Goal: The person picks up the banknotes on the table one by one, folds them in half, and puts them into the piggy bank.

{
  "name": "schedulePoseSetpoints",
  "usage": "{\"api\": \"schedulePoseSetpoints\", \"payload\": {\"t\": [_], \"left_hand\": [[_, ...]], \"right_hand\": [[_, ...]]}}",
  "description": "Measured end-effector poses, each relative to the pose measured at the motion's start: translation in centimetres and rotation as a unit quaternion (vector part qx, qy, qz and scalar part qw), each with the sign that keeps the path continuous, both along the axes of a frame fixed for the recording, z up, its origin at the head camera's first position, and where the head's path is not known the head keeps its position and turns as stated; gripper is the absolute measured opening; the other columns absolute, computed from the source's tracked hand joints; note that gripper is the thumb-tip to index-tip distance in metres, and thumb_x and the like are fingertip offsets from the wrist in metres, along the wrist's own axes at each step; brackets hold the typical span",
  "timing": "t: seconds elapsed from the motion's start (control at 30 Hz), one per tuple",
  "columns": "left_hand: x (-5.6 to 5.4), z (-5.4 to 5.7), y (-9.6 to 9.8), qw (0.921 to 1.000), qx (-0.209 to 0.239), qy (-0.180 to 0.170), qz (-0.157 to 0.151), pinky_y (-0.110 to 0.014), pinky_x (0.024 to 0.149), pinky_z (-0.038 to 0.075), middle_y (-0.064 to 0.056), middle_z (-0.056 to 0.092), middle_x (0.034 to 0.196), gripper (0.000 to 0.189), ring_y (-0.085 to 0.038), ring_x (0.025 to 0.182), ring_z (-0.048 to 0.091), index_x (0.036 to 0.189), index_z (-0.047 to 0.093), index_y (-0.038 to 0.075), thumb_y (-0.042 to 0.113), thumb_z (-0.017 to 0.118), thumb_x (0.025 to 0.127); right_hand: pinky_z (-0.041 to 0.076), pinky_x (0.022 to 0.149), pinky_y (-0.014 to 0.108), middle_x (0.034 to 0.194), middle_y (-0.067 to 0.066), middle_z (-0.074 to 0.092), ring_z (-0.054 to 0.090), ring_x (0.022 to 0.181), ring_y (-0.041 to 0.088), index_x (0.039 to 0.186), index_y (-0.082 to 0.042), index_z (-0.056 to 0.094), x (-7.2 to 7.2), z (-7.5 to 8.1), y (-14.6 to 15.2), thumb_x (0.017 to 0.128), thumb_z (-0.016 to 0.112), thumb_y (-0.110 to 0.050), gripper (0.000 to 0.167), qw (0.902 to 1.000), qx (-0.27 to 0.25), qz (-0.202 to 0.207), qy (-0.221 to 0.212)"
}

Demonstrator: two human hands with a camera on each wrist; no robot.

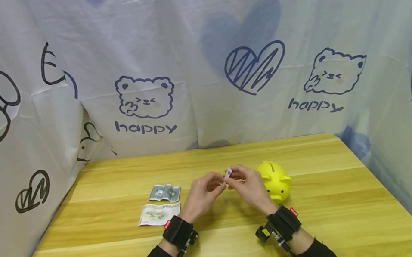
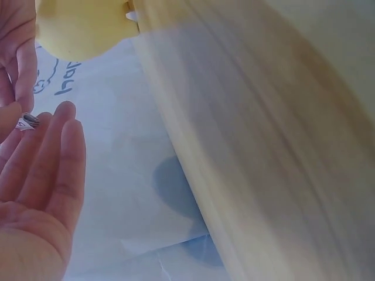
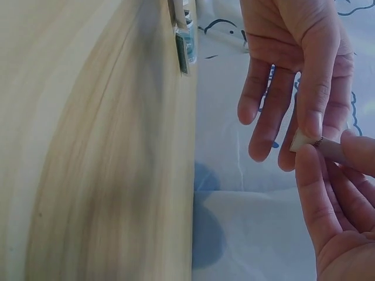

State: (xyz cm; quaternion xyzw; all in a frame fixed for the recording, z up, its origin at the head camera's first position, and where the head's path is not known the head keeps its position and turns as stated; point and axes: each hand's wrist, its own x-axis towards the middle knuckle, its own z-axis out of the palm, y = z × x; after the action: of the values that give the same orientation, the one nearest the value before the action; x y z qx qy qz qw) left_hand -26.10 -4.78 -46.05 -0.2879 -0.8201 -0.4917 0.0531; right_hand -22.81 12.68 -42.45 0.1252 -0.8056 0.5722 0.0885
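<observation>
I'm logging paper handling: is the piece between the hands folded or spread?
Not spread: the right wrist view shows the paper as a narrow strip. Whether folded or rolled, I cannot tell.

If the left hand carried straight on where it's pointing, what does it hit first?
Probably the fingers of the right hand, just beyond the small piece of paper that the left hand is pinching. The exact gap is unclear.

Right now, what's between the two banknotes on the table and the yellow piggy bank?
Head view: the left hand and right hand, both pinching a small folded banknote above the wooden table.
</observation>
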Motion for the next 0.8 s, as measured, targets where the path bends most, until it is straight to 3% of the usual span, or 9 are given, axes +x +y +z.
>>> {"api": "schedulePoseSetpoints", "payload": {"t": [0.17, 0.37, 0.57, 0.73, 0.8], "left_hand": [[0.2, 0.2, 0.1, 1.0, 0.005, 0.003, -0.004, -0.03, 0.083, 0.057, -0.004, 0.074, 0.107, 0.014, -0.016, 0.096, 0.071, 0.108, 0.066, 0.015, 0.016, 0.066, 0.094], [0.3, 0.1, 0.1, 0.9999, 0.001, 0.007, 0.011, -0.03, 0.084, 0.057, -0.005, 0.073, 0.111, 0.015, -0.019, 0.102, 0.07, 0.11, 0.067, 0.015, 0.016, 0.067, 0.094], [0.1, 0.1, 0.0, 0.9997, 0.008, 0.017, 0.017, -0.032, 0.082, 0.058, -0.003, 0.074, 0.108, 0.016, -0.017, 0.099, 0.07, 0.107, 0.071, 0.015, 0.013, 0.07, 0.091], [0.1, 0.1, -0.1, 0.9998, 0.012, 0.013, 0.003, -0.029, 0.083, 0.058, -0.002, 0.074, 0.105, 0.017, -0.015, 0.095, 0.071, 0.108, 0.071, 0.016, 0.013, 0.07, 0.091], [0.1, 0.1, -0.1, 0.9999, 0.011, 0.008, -0.003, -0.028, 0.083, 0.057, -0.001, 0.074, 0.106, 0.017, -0.014, 0.095, 0.071, 0.108, 0.07, 0.017, 0.013, 0.069, 0.092]], "right_hand": [[0.06, 0.078, 0.039, 0.109, 0.019, 0.07, 0.068, 0.102, 0.032, 0.117, 0.0, 0.065, -0.8, -1.3, 0.2, 0.092, 0.067, -0.007, 0.026, 0.9997, -0.021, -0.009, -0.003], [0.06, 0.074, 0.034, 0.106, 0.014, 0.07, 0.068, 0.098, 0.027, 0.114, -0.005, 0.067, -1.4, -2.5, 0.4, 0.092, 0.069, -0.014, 0.023, 0.9992, -0.036, 0.007, 0.014], [0.061, 0.072, 0.033, 0.103, 0.01, 0.069, 0.068, 0.096, 0.022, 0.11, -0.007, 0.066, -1.5, -2.8, 0.5, 0.093, 0.068, -0.014, 0.018, 0.9989, -0.032, 0.019, 0.028], [0.061, 0.073, 0.032, 0.104, 0.01, 0.069, 0.068, 0.097, 0.022, 0.112, -0.008, 0.066, -1.5, -2.7, 0.5, 0.093, 0.068, -0.015, 0.02, 0.9992, -0.026, 0.018, 0.025], [0.061, 0.074, 0.035, 0.105, 0.013, 0.069, 0.067, 0.098, 0.026, 0.114, -0.006, 0.066, -1.0, -1.9, 0.3, 0.094, 0.067, -0.013, 0.021, 0.9995, -0.023, 0.015, 0.017]]}}
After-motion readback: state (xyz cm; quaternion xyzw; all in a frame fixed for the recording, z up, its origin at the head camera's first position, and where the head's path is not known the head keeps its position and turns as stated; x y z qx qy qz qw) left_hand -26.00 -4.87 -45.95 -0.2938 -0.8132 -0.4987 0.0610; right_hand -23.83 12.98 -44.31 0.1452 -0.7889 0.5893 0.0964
